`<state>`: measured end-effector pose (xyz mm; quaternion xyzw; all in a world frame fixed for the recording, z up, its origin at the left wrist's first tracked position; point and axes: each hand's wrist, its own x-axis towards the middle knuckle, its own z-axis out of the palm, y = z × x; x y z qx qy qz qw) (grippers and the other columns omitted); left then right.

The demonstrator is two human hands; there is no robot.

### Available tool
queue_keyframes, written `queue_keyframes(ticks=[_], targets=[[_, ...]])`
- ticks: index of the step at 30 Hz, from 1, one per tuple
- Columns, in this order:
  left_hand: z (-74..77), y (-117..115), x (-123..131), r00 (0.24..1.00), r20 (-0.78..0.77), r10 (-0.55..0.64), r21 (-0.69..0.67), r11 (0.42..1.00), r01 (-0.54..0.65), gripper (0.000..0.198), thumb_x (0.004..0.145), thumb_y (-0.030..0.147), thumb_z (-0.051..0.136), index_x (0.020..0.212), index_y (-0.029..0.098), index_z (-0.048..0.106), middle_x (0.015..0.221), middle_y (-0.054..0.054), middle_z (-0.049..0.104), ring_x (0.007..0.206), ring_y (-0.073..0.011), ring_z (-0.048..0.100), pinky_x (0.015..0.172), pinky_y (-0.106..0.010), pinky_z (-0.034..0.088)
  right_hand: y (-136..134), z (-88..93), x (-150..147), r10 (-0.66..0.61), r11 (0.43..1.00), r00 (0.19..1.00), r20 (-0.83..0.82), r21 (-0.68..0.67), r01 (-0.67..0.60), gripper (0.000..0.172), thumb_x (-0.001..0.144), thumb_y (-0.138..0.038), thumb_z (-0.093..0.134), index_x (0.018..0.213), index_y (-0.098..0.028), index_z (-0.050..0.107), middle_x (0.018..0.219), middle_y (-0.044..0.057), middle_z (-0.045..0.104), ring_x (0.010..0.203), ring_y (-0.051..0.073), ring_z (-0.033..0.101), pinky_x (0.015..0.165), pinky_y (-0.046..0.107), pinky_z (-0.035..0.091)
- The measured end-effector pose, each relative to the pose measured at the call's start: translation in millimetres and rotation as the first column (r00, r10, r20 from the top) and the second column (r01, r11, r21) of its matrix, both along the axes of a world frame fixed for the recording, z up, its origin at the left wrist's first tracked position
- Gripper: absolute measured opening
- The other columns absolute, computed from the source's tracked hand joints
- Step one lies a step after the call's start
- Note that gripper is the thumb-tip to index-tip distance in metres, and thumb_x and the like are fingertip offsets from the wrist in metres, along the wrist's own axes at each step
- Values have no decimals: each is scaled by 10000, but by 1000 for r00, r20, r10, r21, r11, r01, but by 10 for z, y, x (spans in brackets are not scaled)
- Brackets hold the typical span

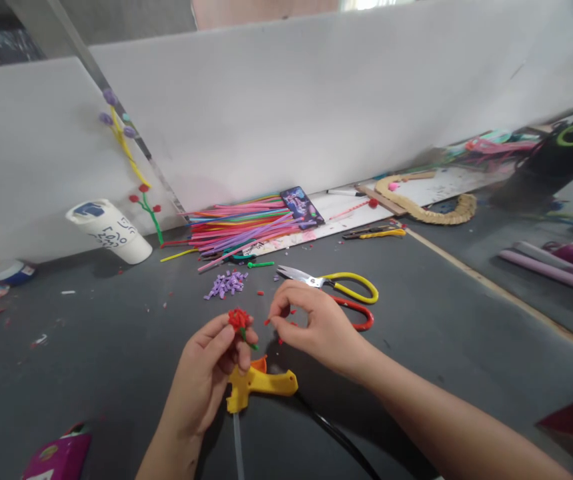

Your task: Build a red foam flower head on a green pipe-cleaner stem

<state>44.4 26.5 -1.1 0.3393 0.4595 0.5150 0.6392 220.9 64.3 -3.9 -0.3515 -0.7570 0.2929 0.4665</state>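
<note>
In my left hand (pixel 211 360) I hold a small red flower (pixel 239 319) with a green stem, its head between thumb and fingers. My right hand (pixel 311 320) is pinched on a tiny red piece (pixel 267 322) just right of the flower, apart from it. Below the hands lies a yellow glue gun (pixel 266 382) with a clear glue stick (pixel 237 443) in its back end; my left fingers partly cover it. Scissors (pixel 351 285) with a yellow and a red handle rest behind my right hand. A heap of small purple pieces (pixel 227 285) lies behind the flower.
Colourful pipe cleaners (pixel 241 223) and a phone (pixel 302 207) lie near the white partition (pixel 266 113). A white paper cup (pixel 111 230) stands left, beside a flower stem. A utility knife (pixel 373 233) lies behind the scissors. The glue gun's black cord (pixel 336 433) runs front right.
</note>
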Motion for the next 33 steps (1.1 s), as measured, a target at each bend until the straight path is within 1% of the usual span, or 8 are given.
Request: queue_keyframes(ticks=[3, 7, 10, 14, 18, 23, 30, 33], targets=[[-4, 32, 8, 998, 44, 45, -65, 997, -42, 265, 643, 373, 834, 808, 170, 785, 681, -3, 695, 487, -26, 524, 481, -115, 432, -20, -57, -51, -87, 984, 996, 34, 160, 81, 133, 768, -67, 534, 709, -185, 555, 729, 3, 588, 732, 151, 549, 704, 294, 447], [7, 17, 64, 997, 61, 38, -124, 992, -31, 275, 529, 267, 906, 733, 146, 766, 642, -7, 691, 471, -34, 533, 479, -130, 446, -58, -120, -99, -166, 923, 977, 135, 370, 105, 114, 820, -107, 508, 769, -187, 572, 760, 32, 609, 762, 184, 522, 769, 353, 431], [-25, -5, 101, 999, 32, 39, -104, 994, -35, 251, 567, 303, 889, 677, 135, 738, 565, 1, 666, 450, -46, 525, 478, -145, 440, -79, -146, -117, -201, 871, 957, 209, 485, 77, 141, 863, -125, 481, 781, -196, 571, 761, 30, 623, 750, 181, 519, 863, 372, 430], [-122, -15, 104, 998, -43, 43, -37, 998, -44, 209, 662, 317, 834, 672, 143, 719, 493, 13, 630, 485, -81, 537, 517, -170, 444, -101, -162, -138, -245, 826, 938, 245, 560, 70, 179, 906, -152, 459, 775, -200, 570, 742, 22, 627, 728, 169, 528, 929, 356, 415], [-152, -7, 95, 997, -64, 37, -7, 999, -38, 205, 660, 311, 830, 678, 141, 716, 512, 12, 633, 511, -95, 538, 538, -187, 444, -127, -166, -160, -261, 809, 933, 247, 584, 72, 209, 929, -166, 442, 773, -195, 577, 708, 14, 611, 691, 164, 511, 933, 351, 410], [-113, 3, 82, 999, 4, 34, -71, 997, -34, 245, 635, 326, 841, 658, 136, 687, 479, 26, 597, 465, -74, 504, 505, -176, 424, -146, -155, -170, -218, 821, 943, 251, 570, 38, 204, 929, -146, 444, 805, -172, 604, 736, 31, 635, 714, 167, 524, 921, 356, 410], [-116, 3, 65, 999, 53, 3, -139, 990, 5, 246, 641, 307, 854, 670, 133, 682, 466, 18, 608, 445, -58, 506, 492, -149, 401, -137, -110, -155, -158, 923, 977, 144, 373, 95, 127, 925, -205, 510, 885, -169, 626, 833, 35, 645, 798, 163, 567, 768, 320, 441], [-111, 9, 72, 997, 76, -3, -165, 986, 16, 260, 616, 307, 868, 668, 128, 687, 449, 21, 600, 430, -55, 495, 471, -144, 388, -123, -119, -154, -124, 946, 982, 140, 316, 74, 108, 929, -217, 547, 885, -179, 638, 846, 29, 650, 804, 162, 573, 756, 317, 433]])
